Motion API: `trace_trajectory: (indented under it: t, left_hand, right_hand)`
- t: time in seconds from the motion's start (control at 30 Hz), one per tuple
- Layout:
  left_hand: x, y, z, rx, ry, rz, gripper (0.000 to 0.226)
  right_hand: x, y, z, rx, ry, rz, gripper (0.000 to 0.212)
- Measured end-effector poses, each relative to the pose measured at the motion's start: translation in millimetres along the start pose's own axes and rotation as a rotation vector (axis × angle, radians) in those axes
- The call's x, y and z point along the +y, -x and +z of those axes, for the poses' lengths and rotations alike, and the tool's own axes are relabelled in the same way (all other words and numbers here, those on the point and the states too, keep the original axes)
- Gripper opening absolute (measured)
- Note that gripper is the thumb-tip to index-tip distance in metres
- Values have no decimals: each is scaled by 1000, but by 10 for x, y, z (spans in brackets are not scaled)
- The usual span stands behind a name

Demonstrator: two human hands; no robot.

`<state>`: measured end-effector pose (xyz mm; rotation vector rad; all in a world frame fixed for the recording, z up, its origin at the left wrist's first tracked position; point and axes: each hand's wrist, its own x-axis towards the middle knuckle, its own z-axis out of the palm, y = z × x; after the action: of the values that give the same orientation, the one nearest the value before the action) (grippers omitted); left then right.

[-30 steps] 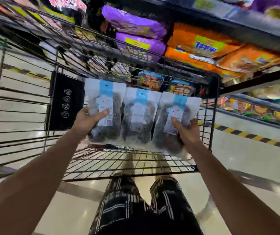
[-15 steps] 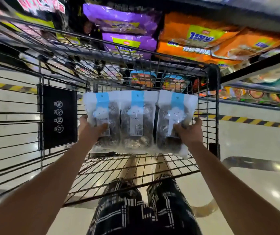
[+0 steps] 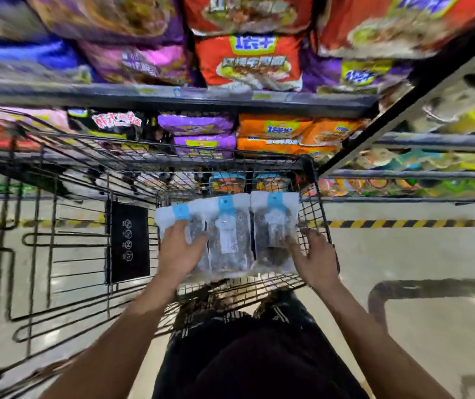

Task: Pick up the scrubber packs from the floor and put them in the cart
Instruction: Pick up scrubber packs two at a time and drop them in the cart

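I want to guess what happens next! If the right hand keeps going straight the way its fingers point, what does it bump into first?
Probably the cart's wire side. The right hand points up and away beside the scrubber packs, fingers spread near those wires. Depth is hard to judge, so this is a guess.

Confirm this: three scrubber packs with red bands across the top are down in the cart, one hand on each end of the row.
Wrong on one point: the head view shows blue bands, not red. Three scrubber packs are down in the cart, the left hand on one end of the row, the right hand at the other.
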<state>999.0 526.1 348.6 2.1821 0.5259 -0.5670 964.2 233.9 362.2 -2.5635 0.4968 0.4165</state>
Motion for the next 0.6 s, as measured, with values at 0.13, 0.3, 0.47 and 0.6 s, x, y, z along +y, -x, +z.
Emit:
trace_trajectory:
  t: [0.13,0.3,0.47,0.6]
  left_hand:
    - [379,287,-65,15,-215,206,73]
    - [784,625,163,130,-609,539,56]
    - [1266,1122,779,72,-808,805,55]
    - [1522,1711,1500,21,-784,1061,45]
  right_hand:
    - [39,312,-214,96,60,-91,60]
    - [354,601,-487,278,92,-124,52]
    - [897,1241,-805,485,118,21,57]
    - [1499,1889,-947,587,129,198,56]
